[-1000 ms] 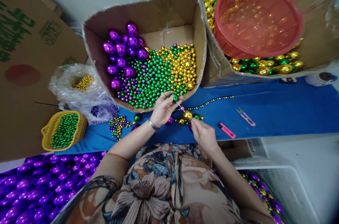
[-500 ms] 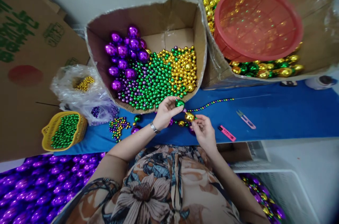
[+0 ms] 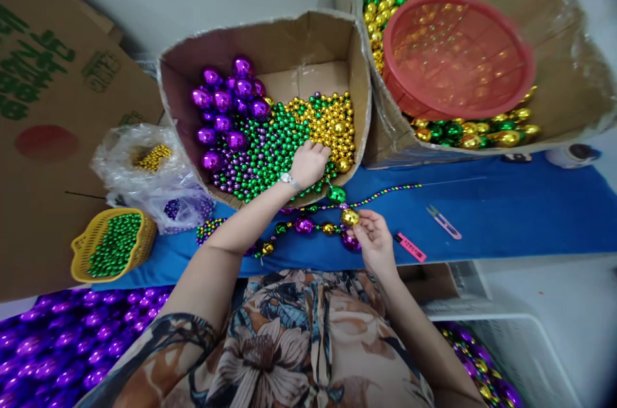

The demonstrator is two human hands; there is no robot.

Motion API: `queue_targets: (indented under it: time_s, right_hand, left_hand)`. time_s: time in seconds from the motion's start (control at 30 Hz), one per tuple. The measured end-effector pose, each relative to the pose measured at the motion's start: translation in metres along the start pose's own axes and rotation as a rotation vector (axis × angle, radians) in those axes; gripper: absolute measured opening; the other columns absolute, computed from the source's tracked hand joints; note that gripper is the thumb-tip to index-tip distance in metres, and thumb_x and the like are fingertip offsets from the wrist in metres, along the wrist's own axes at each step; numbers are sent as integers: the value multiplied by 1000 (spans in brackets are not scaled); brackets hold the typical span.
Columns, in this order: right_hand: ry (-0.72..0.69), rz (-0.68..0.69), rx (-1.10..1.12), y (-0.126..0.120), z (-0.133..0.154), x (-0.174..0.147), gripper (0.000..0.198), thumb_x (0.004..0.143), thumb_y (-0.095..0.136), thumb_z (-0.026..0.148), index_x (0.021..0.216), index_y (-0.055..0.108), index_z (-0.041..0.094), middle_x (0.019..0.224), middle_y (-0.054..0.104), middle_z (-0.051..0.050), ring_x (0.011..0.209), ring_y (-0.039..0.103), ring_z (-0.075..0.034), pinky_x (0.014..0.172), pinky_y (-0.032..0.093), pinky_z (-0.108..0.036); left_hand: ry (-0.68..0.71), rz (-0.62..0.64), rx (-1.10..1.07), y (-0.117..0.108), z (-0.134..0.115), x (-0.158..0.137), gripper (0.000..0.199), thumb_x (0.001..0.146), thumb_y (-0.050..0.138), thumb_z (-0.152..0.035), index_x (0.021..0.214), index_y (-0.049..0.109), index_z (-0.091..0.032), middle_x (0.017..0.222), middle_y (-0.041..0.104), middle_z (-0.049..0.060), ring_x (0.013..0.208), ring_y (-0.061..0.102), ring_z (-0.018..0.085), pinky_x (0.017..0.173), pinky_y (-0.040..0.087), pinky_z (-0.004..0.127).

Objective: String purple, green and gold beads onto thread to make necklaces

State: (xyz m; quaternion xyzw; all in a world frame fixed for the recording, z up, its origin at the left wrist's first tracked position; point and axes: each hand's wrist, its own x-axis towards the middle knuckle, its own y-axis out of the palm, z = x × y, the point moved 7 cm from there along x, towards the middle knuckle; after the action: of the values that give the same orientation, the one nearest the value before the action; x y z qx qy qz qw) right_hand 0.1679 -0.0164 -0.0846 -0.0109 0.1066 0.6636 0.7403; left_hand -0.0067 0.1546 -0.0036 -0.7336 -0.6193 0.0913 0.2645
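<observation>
Since the earlier picture the left hand (image 3: pixel 308 164) has left the big green bead (image 3: pixel 336 193) and gone forward into the cardboard box (image 3: pixel 270 42), while the right hand (image 3: pixel 375 242) has stayed at almost the same place on the blue cloth (image 3: pixel 506 215). The green bead now lies on the cloth at the front edge of the box, on the strand.

The left hand rests palm down on the loose small beads (image 3: pixel 284 138), at the border between the green ones and the gold ones. Its fingers are curled down into the beads, and I cannot tell if they grip any bead. A watch (image 3: pixel 288 179) is on this wrist.

The right hand holds the big gold bead (image 3: pixel 349 217) of the bead strand (image 3: pixel 308 226); the thumb and the fingertips are closed on it. Just beside the hand, touching it, is a big purple bead (image 3: pixel 349 241) of the same strand. The strand lies along the cloth in front of the person, with big purple, gold and green beads on it, and a thin part with small beads (image 3: pixel 385 193) goes to the right toward a bare thread.

Right of the hand, on the cloth, lie a pink flat tool (image 3: pixel 411 247) and small thread snips (image 3: pixel 443 221), near each other but not touching. At the left are a plastic bag (image 3: pixel 144 170) with beads and a yellow basket (image 3: pixel 113 244) with green beads. A 2nd box at the right holds a red basket (image 3: pixel 457 54) over gold and green beads.
</observation>
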Motion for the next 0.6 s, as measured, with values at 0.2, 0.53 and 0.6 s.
queue_targets:
  time_s: [0.2,0.53,0.6]
  right_hand:
    - [-14,-10,-4,-5,3,-3,38,82,67,41,112,51,24,89,63,0,68,66,-11,67,57,-27]
    - [-68,-52,-69,-13,16,-2,34,85,66,40,113,53,25,88,63,0,72,66,-12,68,55,-27]
    - [-73,-41,-83,-12,16,-1,34,85,65,40,113,53,25,88,64,0,72,66,-13,69,56,-28]
  left_hand:
    - [-3,5,108,18,7,21,22,70,58,-2,57,53,-19,71,53,9,110,44,34,105,20,53]
    - [-410,63,-852,-1,5,-36,22,74,71,-31,93,68,-19,79,64,2,71,58,11,62,44,23]
    - [-486,76,-965,-1,4,-50,22,72,73,-28,92,69,-18,79,65,2,70,59,10,61,45,22]
